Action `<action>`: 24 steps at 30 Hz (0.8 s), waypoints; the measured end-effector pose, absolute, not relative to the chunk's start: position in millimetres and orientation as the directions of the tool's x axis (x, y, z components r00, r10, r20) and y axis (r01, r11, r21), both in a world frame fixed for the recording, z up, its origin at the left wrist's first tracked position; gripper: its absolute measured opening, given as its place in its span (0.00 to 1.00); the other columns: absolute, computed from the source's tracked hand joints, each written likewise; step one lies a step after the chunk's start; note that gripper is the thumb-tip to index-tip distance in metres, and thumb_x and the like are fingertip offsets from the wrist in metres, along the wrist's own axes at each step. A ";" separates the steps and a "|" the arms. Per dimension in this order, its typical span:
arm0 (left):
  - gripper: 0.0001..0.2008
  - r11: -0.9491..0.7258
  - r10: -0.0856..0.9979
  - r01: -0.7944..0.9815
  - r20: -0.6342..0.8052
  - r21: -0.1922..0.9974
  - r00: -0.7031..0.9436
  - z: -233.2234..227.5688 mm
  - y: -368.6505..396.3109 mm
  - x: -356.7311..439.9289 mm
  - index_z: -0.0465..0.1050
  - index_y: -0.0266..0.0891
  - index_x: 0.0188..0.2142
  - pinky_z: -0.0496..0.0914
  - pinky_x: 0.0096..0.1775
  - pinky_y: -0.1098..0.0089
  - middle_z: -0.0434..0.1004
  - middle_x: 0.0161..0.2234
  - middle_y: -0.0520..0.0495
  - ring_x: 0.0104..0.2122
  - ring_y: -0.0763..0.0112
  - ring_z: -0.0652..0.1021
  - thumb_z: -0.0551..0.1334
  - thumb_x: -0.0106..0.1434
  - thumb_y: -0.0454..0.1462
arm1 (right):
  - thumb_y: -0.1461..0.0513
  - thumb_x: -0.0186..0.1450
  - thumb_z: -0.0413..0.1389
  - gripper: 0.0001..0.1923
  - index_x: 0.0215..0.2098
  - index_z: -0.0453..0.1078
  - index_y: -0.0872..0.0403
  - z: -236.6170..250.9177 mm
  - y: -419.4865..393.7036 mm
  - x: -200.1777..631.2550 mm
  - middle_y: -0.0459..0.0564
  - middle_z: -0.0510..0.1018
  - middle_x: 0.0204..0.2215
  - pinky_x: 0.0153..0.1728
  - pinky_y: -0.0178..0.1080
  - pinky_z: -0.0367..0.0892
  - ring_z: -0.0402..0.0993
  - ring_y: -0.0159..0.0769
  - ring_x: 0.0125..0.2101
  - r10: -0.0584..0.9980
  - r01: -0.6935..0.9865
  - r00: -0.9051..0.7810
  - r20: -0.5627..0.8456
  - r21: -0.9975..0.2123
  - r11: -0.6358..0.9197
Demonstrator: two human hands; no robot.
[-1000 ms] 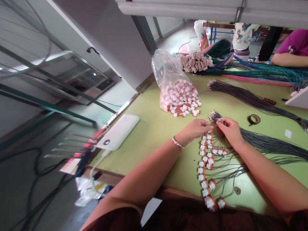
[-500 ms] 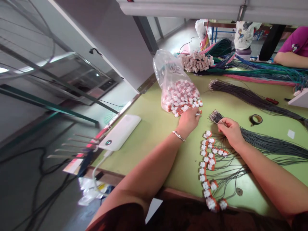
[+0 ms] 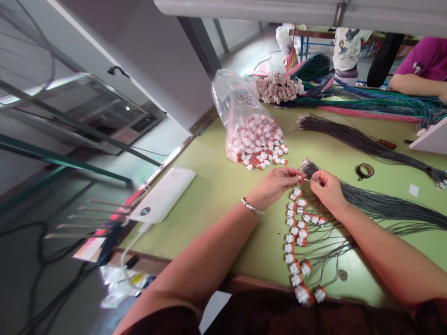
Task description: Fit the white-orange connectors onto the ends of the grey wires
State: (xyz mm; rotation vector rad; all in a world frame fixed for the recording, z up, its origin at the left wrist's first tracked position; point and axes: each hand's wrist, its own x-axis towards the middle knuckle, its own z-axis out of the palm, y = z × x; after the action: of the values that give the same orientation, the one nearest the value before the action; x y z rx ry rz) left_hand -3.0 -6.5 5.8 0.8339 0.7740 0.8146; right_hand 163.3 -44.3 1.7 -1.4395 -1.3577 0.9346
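My left hand [image 3: 275, 183] pinches a small red-and-white connector [image 3: 301, 177] between thumb and fingers. My right hand [image 3: 326, 188] holds the tip of a thin grey wire [image 3: 307, 179] right against that connector. Both hands hover over the green table [image 3: 223, 186], just above a curved row of finished connectors [image 3: 295, 237] with wires attached. A bundle of dark grey wires [image 3: 391, 207] fans out to the right from under my right hand. A clear plastic bag [image 3: 244, 121] spills loose red-and-white connectors [image 3: 260, 144] just beyond my left hand.
A white power bank [image 3: 162, 195] lies near the table's left edge. A tape roll [image 3: 365, 170], a second grey wire bundle [image 3: 356, 139], coloured wire bundles [image 3: 366, 100] and a stack of pale blocks [image 3: 277, 88] lie farther back. Another person's arm [image 3: 415, 83] rests at the far right.
My left hand went to the loose connectors by the bag, picked one up, and came back to meet my right hand and its wire tip.
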 end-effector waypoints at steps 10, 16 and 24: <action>0.12 0.457 0.829 -0.364 -0.241 0.811 0.505 -5.8 -3.1 -6.3 0.78 0.32 0.36 0.72 0.42 0.72 0.81 0.33 0.44 0.34 0.73 0.79 0.71 0.49 0.31 | 0.61 0.50 0.51 0.03 0.21 0.62 0.53 -1.3 -44.7 163.6 0.39 0.60 0.15 0.21 0.33 0.52 0.53 0.27 0.18 0.986 0.396 0.080 0.145 -0.913 0.102; 0.12 0.463 0.826 -0.350 -0.252 0.814 0.505 -5.3 -3.3 -6.6 0.78 0.31 0.35 0.72 0.40 0.72 0.81 0.30 0.45 0.31 0.75 0.79 0.72 0.49 0.31 | 0.61 0.51 0.51 0.02 0.22 0.62 0.52 -3.0 -45.1 164.4 0.39 0.61 0.15 0.21 0.33 0.53 0.54 0.27 0.18 0.980 0.453 0.104 0.168 -0.886 0.104; 0.13 0.350 0.869 -0.277 -0.199 0.895 0.454 -1.0 -5.3 -2.6 0.78 0.31 0.32 0.70 0.32 0.74 0.79 0.26 0.48 0.25 0.78 0.75 0.73 0.47 0.35 | 0.63 0.51 0.52 0.02 0.23 0.61 0.52 -5.1 -46.5 164.4 0.39 0.62 0.15 0.23 0.34 0.54 0.55 0.28 0.18 0.968 0.622 0.051 0.245 -0.766 0.161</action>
State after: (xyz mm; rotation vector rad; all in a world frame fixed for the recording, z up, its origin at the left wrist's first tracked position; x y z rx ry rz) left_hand -2.6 -5.3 -1.0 0.9200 0.7724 0.8463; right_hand 164.4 -46.5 -5.1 -1.5458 -1.6567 0.5582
